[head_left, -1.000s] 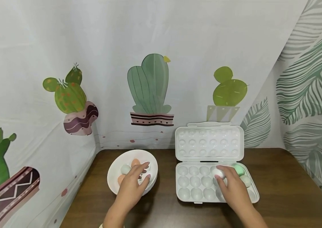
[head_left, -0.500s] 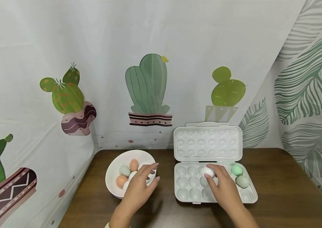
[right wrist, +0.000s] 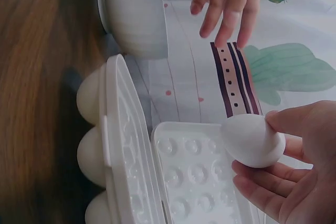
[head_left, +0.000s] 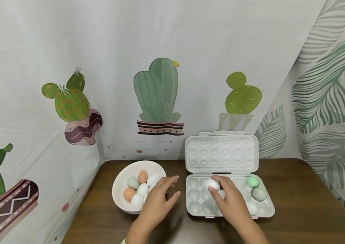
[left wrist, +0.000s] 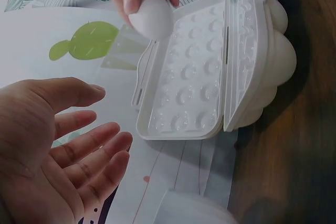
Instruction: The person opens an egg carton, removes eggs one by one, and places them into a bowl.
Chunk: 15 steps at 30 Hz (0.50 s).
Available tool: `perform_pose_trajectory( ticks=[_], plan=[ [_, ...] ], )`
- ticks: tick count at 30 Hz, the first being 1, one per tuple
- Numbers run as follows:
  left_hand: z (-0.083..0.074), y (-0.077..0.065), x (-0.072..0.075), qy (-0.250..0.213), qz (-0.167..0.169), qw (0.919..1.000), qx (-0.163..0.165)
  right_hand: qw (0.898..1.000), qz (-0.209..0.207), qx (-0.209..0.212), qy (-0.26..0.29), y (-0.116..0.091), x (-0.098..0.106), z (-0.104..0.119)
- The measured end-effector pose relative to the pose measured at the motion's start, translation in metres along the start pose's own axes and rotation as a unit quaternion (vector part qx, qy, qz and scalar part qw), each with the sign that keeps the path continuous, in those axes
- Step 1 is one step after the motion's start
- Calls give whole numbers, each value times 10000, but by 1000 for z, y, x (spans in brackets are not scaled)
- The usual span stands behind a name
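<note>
White egg [right wrist: 254,141], pinched between the thumb and fingers of my right hand [head_left: 231,203], over the open egg box [head_left: 222,154]. Right of that hand, seated in the box, I log a green egg [head_left: 252,182], a grey-green egg [head_left: 259,194] and a second white egg [head_left: 252,208]. On my feed, the left hand [head_left: 158,205] is loosely spread, thumb apart. Just left of it: white bowl [head_left: 119,189] with brown and pale eggs [head_left: 143,190]. Below both hands, dark counter [head_left: 297,193]; beyond them, cactus-print cloth [head_left: 203,84].
</note>
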<state>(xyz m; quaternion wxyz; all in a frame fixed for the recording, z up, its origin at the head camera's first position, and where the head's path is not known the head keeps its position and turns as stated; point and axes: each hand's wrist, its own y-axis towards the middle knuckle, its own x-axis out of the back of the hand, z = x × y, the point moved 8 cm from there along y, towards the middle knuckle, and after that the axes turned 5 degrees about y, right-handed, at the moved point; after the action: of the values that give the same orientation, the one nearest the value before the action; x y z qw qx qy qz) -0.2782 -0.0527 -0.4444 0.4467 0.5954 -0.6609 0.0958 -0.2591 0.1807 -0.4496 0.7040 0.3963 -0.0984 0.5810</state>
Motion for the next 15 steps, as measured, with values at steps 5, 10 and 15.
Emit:
perform_pose_trajectory(
  ticks=[5,10,15],
  plan=[
    [-5,-1,-6,80,21,9997,-212,10000,-20,72,25,-2,-4,6],
    [-7,-2,-13,71,53,9994,-339,9998,-11,183,72,-4,-9,11],
    [-10,-1,-18,27,161,9991,-392,9992,112,256,298,-5,-15,14]
  ],
)
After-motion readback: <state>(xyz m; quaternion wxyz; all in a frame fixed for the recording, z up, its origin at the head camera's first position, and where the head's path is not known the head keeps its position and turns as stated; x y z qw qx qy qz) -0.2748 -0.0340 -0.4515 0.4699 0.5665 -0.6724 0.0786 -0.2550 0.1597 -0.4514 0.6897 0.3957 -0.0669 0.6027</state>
